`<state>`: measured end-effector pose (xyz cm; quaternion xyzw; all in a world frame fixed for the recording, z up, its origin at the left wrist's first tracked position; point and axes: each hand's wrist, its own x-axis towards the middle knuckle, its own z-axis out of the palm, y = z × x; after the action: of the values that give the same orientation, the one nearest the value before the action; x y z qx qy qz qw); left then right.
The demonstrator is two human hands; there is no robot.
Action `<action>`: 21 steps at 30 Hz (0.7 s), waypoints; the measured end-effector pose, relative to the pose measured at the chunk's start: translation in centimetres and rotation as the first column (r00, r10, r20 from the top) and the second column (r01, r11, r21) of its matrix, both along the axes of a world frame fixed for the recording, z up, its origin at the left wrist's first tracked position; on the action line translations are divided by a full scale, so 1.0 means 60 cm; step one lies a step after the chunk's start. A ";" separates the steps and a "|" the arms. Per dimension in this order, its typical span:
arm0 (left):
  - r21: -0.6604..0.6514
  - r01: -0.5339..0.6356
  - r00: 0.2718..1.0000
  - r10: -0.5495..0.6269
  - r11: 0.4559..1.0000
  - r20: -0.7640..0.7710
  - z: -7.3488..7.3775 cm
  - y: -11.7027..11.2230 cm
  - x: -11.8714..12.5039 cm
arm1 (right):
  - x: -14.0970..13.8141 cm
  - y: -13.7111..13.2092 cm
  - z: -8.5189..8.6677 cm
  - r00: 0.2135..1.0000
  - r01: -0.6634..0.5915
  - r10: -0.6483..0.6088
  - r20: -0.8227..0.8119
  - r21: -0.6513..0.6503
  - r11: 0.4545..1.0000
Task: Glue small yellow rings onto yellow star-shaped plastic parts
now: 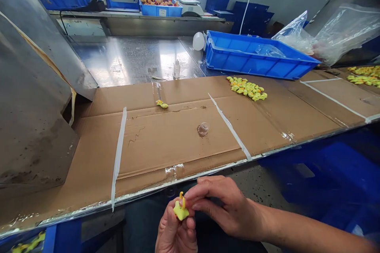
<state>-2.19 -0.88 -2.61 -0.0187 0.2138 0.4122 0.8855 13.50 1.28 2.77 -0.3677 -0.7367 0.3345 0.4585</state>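
Low in front of me, below the table edge, my left hand grips a small yellow figure between thumb and fingers. Two thin orange-yellow prongs stand up from its top. My right hand comes in from the right, fingers bent in a pinch, its fingertips touching or very near the prongs. Whatever lies between those fingertips is too small to make out. On the cardboard beyond, a small clear cup stands on a dark stain, and one yellow figure lies on its own.
A pile of yellow figures lies on the right, before a blue crate. A small clear bottle stands behind the cardboard. A metal housing rises at left. White tape strips mark the cardboard; plastic bags lie far right.
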 end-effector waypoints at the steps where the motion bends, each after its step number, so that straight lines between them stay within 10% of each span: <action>1: 0.022 -0.038 0.996 0.040 0.999 -0.075 0.008 0.001 0.002 | 0.001 0.000 -0.003 0.999 -0.015 0.015 -0.029 -0.007 1.000; 7: 0.362 -0.353 0.753 0.492 0.863 -0.437 0.049 0.003 0.017 | 0.008 -0.004 -0.024 0.911 -0.178 0.045 -0.410 -0.292 0.940; 13: 0.545 -0.327 0.571 0.621 0.772 -0.537 0.039 -0.007 0.021 | 0.008 0.002 -0.018 0.999 0.009 -0.008 -0.049 0.020 1.000; 21: 0.717 -0.181 0.580 0.661 0.674 -0.475 0.019 -0.017 0.011 | 0.009 0.003 -0.002 0.990 -0.093 0.077 0.116 0.140 0.986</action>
<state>-1.53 -1.91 -1.48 0.3661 0.3813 0.6415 0.5559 14.01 1.44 2.68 -0.3195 -0.7982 0.2783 0.4283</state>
